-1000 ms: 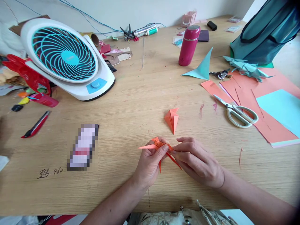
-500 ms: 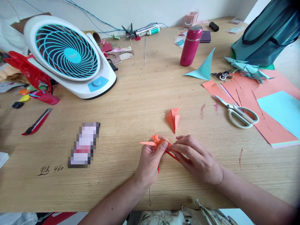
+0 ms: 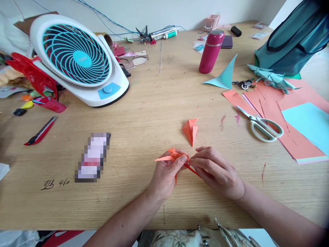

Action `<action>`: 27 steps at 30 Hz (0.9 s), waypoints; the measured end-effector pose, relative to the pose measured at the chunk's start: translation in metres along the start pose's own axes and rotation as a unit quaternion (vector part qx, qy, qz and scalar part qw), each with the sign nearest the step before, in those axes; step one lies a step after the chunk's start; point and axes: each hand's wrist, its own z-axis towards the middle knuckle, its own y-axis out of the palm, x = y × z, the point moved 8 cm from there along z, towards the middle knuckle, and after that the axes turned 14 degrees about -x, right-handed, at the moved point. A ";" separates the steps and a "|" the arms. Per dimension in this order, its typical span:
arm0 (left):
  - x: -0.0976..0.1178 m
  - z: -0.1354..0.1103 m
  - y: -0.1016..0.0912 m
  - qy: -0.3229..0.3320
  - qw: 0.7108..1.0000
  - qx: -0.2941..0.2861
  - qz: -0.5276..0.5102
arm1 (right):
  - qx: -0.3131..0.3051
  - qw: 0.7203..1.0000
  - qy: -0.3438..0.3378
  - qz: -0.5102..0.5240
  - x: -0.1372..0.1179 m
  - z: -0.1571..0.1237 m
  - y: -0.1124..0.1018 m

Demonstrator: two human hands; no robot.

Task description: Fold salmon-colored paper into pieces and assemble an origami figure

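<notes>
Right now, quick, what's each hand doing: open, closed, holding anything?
Left hand: closed, pinching the folded orange paper.
Right hand: curled at the same paper's right side; whether it grips cannot be told.

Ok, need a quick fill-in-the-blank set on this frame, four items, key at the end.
1. The left hand grips a folded figure whose colour is ____.
2. On the table, just beyond the hands, lies a smaller folded piece made of ____.
3. In the picture, the red cutter lies to the ____ of the pixelated phone.
4. The handles of the scissors are ____.

Missing words: orange; paper; left; white.
</notes>
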 end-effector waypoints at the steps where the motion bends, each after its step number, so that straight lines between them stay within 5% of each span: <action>1: 0.000 0.000 0.000 0.001 1.000 -0.001 0.004 | -0.001 1.000 -0.003 -0.006 -0.001 0.001 0.000; 10: 0.010 0.001 0.003 0.045 0.995 -0.023 0.087 | -0.019 1.000 -0.005 -0.017 -0.001 0.001 0.002; 27: -0.003 0.002 -0.005 -0.008 0.999 0.018 0.029 | -0.015 0.999 0.034 -0.007 0.008 0.001 0.001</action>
